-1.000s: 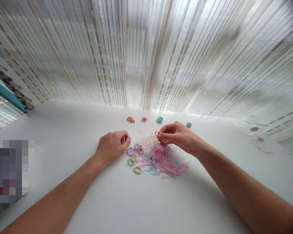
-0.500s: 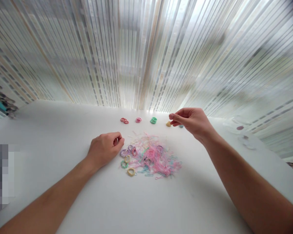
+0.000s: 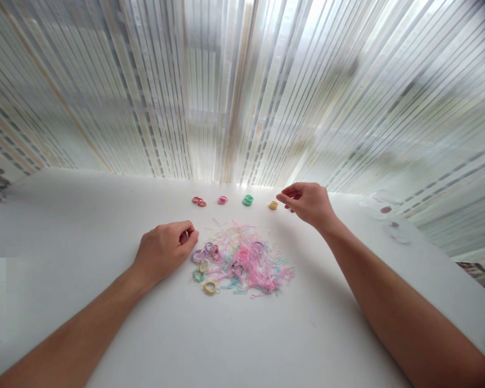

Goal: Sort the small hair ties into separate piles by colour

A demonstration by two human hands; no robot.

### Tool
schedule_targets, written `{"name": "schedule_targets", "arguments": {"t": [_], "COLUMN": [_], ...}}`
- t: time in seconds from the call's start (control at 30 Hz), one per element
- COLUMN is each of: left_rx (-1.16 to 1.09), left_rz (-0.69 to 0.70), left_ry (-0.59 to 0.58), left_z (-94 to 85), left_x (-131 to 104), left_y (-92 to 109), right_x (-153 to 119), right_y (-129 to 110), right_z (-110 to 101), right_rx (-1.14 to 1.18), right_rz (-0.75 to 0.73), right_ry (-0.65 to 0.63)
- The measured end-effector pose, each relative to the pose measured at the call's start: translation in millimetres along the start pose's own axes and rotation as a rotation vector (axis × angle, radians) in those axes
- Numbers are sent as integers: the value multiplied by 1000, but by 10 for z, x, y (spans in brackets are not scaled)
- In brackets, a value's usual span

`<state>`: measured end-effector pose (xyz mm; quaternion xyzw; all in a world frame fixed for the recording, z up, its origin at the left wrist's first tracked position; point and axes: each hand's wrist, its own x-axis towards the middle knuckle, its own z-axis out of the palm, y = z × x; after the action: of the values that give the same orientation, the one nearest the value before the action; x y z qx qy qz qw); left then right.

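Observation:
My left hand point(image 3: 167, 245) rests on the white table point(image 3: 242, 339) with its fingers curled, just left of a loose heap. That heap mixes pink, white and blue elastic bands point(image 3: 262, 272) with thicker hair ties, among them a yellow hair tie point(image 3: 210, 288), a green hair tie point(image 3: 199, 275) and purple ones point(image 3: 198, 256). Over the back of the table, my right hand point(image 3: 307, 203) has thumb and forefinger pinched together, right beside a small yellow pile of hair ties point(image 3: 273, 205). Whatever the pinch may hold cannot be made out.
Along the back, left of the yellow pile, lie red hair ties point(image 3: 199, 202), pink ones point(image 3: 222, 200) and a green pile point(image 3: 248, 200). A striped string curtain point(image 3: 226, 108) hangs behind the table. Clear plastic items point(image 3: 394, 231) lie at the far right.
My right hand has come down slightly and shifted right of the yellow pile, which now shows fully. The bluish pile beside it is now hidden behind my fingers. My left hand stays put.

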<state>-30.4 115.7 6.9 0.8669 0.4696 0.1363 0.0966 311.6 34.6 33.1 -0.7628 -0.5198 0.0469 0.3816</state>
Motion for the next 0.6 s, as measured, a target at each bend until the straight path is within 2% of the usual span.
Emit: {"name": "schedule_targets", "arguments": {"t": [0.2, 0.6], "left_rx": [7, -10], "left_rz": [-3, -13], "left_ry": [10, -1], "left_z": [13, 1], "left_x": [0, 1], "left_y": [-6, 3], "right_x": [-18, -31], "right_y": [102, 214], "right_z": [133, 262], "right_rx": [-140, -125], "right_rz": [-122, -119], "right_ry": [13, -17]}}
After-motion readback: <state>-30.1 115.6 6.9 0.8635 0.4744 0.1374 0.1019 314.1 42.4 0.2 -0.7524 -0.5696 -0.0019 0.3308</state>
